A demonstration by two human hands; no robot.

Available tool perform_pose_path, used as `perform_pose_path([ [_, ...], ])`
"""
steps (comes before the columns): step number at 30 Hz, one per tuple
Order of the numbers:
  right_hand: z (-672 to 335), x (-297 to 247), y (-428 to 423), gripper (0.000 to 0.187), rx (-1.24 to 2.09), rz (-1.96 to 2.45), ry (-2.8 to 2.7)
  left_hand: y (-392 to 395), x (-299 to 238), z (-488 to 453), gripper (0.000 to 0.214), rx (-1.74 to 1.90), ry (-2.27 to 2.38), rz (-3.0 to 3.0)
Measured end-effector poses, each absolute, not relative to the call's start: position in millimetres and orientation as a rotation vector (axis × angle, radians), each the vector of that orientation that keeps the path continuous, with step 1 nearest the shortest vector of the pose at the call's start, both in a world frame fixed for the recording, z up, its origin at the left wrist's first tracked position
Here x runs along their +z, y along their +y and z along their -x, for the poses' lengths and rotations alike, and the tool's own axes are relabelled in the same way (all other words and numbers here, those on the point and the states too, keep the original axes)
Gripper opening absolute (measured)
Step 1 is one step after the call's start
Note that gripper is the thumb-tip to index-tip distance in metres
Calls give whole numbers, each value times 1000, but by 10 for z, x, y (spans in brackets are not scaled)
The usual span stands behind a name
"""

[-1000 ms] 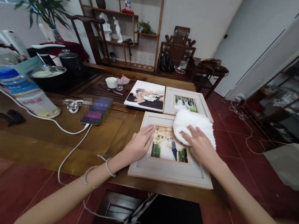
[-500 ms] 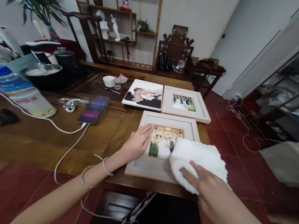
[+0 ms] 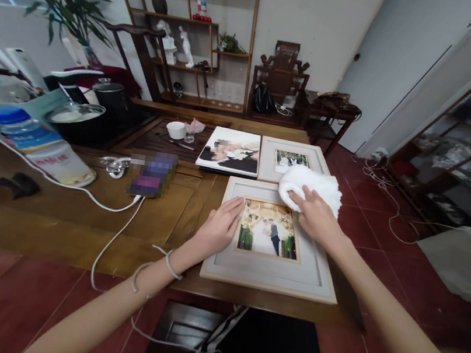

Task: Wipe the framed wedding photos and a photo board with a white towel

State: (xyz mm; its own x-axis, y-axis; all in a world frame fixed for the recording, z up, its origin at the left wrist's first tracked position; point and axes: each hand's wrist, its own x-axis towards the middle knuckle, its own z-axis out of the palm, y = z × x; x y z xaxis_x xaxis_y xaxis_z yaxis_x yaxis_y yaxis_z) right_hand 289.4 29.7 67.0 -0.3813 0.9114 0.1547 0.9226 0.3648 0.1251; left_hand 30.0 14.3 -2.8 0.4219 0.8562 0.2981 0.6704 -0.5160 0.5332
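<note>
A picture frame (image 3: pixel 222 266) with a pale wooden border and a small wedding photo (image 3: pixel 270 232) in its middle lies flat at the table's near edge. My left hand (image 3: pixel 217 230) rests on its left side, fingers stretched out and touching the photo's left edge. Bunched under my right hand (image 3: pixel 316 212) is a white towel (image 3: pixel 316 183), gripped at the frame's upper right. The towel covers that corner and overlaps part of a second picture frame (image 3: pixel 268 152) behind. Left of the second frame lies a white photo panel (image 3: pixel 230 151).
On the wooden table (image 3: pixel 127 249) are a charging phone (image 3: pixel 153 173) with a white cable, a plastic packet (image 3: pixel 51 149), a white cup (image 3: pixel 176 130), a small glass (image 3: pixel 189 136) and a black pot (image 3: pixel 110 96). A wooden chair (image 3: pixel 282 77) stands behind.
My right hand and the towel have moved from the near frame's lower right up to its upper right, uncovering the photo's right side. My left hand stays in place on the frame.
</note>
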Motion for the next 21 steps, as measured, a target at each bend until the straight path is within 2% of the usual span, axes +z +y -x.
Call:
perform_pose_path([
  [5, -2787, 732, -334, 67, -235, 1612, -2763, 145, -53, -308, 42, 842, 1301, -2341],
  [13, -2636, 1116, -1418, 68, 212, 1414, -2904, 142, -46, -311, 41, 835, 1306, -2370],
  [18, -2599, 876, -1236, 82, 298, 1431, -2847, 159, -69, -297, 41, 809, 1299, -2416],
  [21, -2681, 682, -825, 78, 178, 1514, -2743, 167, -72, -289, 42, 796, 1293, -2422],
])
